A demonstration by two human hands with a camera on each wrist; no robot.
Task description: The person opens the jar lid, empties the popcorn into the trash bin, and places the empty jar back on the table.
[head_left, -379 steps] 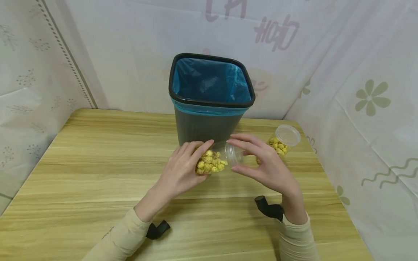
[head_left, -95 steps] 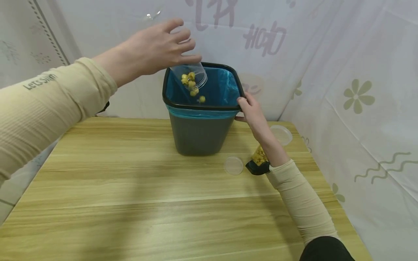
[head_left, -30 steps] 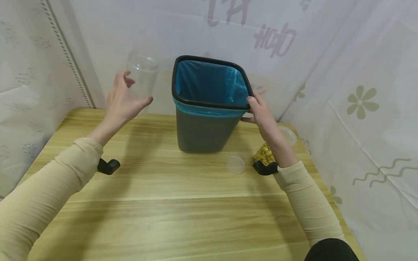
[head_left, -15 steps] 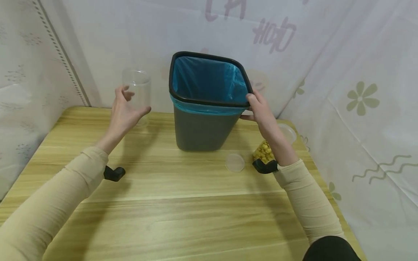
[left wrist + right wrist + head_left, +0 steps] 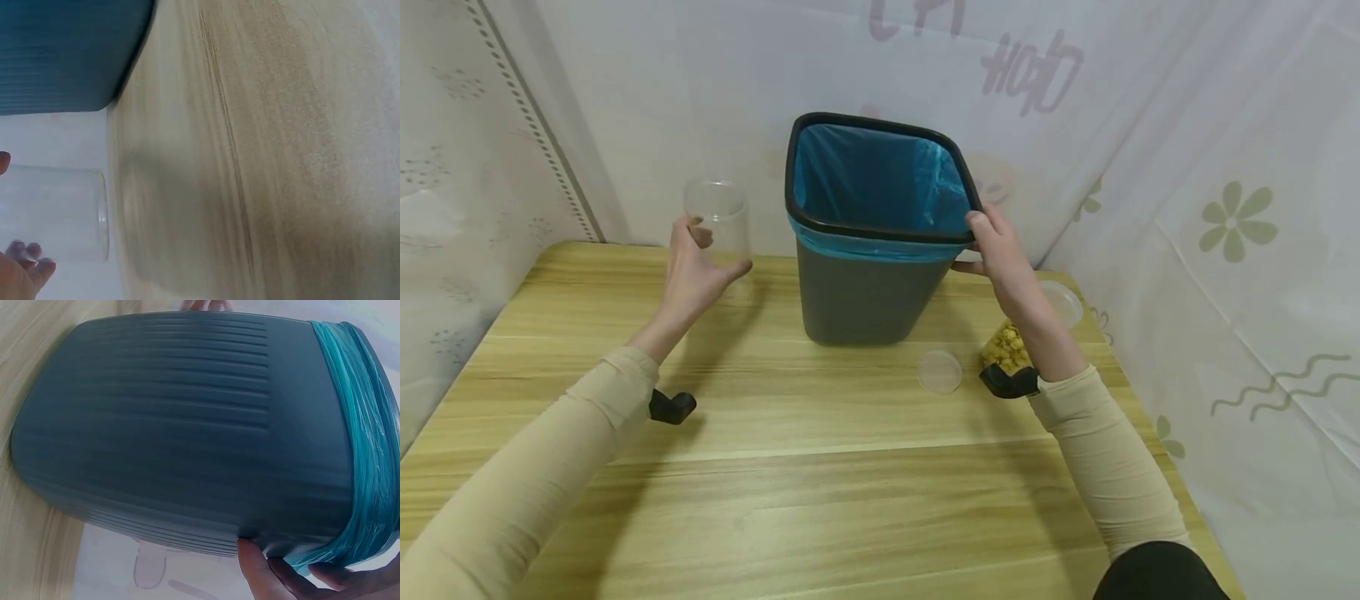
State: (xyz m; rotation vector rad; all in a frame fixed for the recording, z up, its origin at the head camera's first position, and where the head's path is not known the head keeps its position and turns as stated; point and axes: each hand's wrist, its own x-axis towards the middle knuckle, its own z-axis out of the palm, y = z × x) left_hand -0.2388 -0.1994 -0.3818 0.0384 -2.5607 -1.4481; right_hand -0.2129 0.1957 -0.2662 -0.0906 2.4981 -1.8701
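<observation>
My left hand (image 5: 691,271) holds a clear plastic jar (image 5: 728,221) upright left of the bin, thumb on one side and fingers on the other. No popcorn shows in this jar. In the left wrist view, the base of the jar (image 5: 56,212) is close over the back of the table. My right hand (image 5: 1006,254) grips the right rim of a dark grey trash bin (image 5: 865,300), thumb on top and fingers below the edge. A blue bag (image 5: 880,179) lines the bin and folds over its rim.
A clear jar of yellow popcorn (image 5: 1004,348) stands on the right, partly hidden behind my right forearm. A round clear lid (image 5: 939,372) lies flat before the bin on the wooden table (image 5: 820,508). Printed white cloth (image 5: 737,75) hangs behind and at both sides.
Earlier, my left hand tipped popcorn from the jar into the bin. It then turned the jar upright and lowered it on the left. My right hand stays on the rim.
</observation>
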